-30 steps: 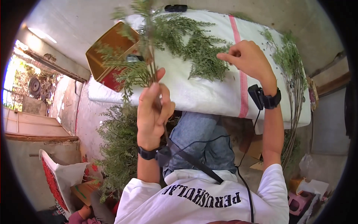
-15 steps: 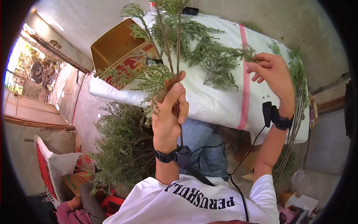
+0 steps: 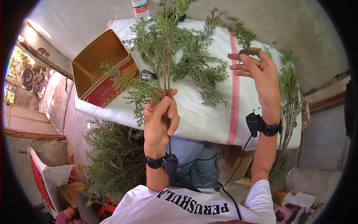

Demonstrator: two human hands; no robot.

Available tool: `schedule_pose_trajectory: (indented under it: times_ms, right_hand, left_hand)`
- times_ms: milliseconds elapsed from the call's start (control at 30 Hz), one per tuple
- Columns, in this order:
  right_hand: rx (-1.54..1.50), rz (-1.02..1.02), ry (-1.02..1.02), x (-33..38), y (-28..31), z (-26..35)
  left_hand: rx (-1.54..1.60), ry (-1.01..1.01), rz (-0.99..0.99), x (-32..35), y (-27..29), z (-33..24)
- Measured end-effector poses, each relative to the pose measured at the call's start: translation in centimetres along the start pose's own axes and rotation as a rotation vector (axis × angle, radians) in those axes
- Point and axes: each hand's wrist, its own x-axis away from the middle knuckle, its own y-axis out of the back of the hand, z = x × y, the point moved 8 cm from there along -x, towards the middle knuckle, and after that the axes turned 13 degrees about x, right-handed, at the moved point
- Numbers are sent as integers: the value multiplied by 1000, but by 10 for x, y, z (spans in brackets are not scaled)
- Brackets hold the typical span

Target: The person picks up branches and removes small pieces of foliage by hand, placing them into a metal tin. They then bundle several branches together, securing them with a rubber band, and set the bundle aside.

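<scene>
Left hand (image 3: pixel 161 123) gripping upright green sprigs (image 3: pixel 167 56), right hand (image 3: pixel 257 76) at a sprig tip (image 3: pixel 248 50).

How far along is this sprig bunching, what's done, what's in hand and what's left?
Done: the left hand grips a small bunch of green sprigs by the stems, upright. In hand: the right hand pinches another sprig beside the bunch, not yet joined to it. Left: loose cuttings lie on the white cloth, and a big heap of branches sits below the table.
</scene>
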Motion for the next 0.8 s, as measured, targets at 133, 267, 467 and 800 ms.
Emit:
schedule_pose_trajectory:
  times_ms: [133,267,467,800]
  right_hand:
    - [-10,-16,35,-12,5,3]
    - [-105,112,32,-19,-14,-18]
    - [-260,243,-5,-14,-61,-32]
    - [-111,238,226,-9,-83,-6]
  left_hand:
    - [-23,35,-43,-12,11,9]
    - [-32,50,-78,-18,21,18]
    - [-70,81,-150,-22,25,26]
    - [113,115,-144,-24,30,26]
